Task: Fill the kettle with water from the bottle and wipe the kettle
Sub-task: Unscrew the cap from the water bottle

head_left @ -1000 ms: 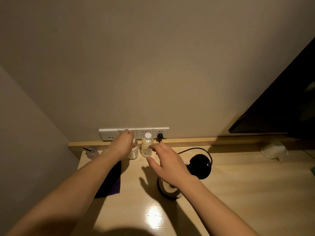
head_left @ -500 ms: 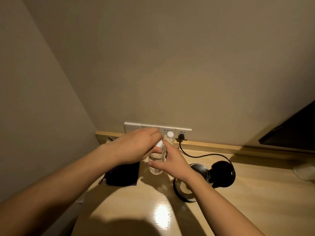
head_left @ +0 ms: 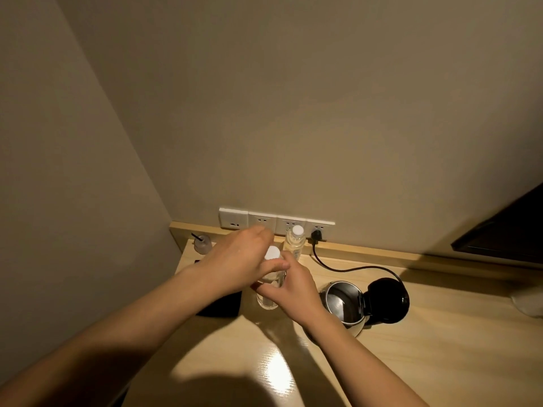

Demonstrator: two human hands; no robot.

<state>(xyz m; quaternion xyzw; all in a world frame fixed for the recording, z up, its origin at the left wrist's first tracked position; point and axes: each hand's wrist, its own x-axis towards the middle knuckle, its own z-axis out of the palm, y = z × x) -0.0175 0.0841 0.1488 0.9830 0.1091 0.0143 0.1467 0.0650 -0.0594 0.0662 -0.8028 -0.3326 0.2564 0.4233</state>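
Note:
A clear water bottle (head_left: 268, 301) with a white cap (head_left: 272, 253) stands upright on the wooden desk, held between both hands. My left hand (head_left: 235, 264) wraps its upper part from the left, fingers near the cap. My right hand (head_left: 289, 286) grips its body from the right. A steel kettle (head_left: 342, 305) sits just right of my right hand, its black lid (head_left: 386, 301) swung open and the inside showing. A dark cloth (head_left: 220, 305) lies on the desk left of the bottle, mostly hidden by my left forearm.
A second capped bottle (head_left: 294, 242) stands at the back against the socket strip (head_left: 276, 223). A black cord (head_left: 346, 267) runs from a plug to the kettle. A small dispenser bottle (head_left: 202, 243) sits in the back left corner. A dark screen (head_left: 505, 230) hangs at right.
The bottle has come forward from the back ledge toward me, now gripped by both hands. The view has shifted left and down, showing the kettle's open inside.

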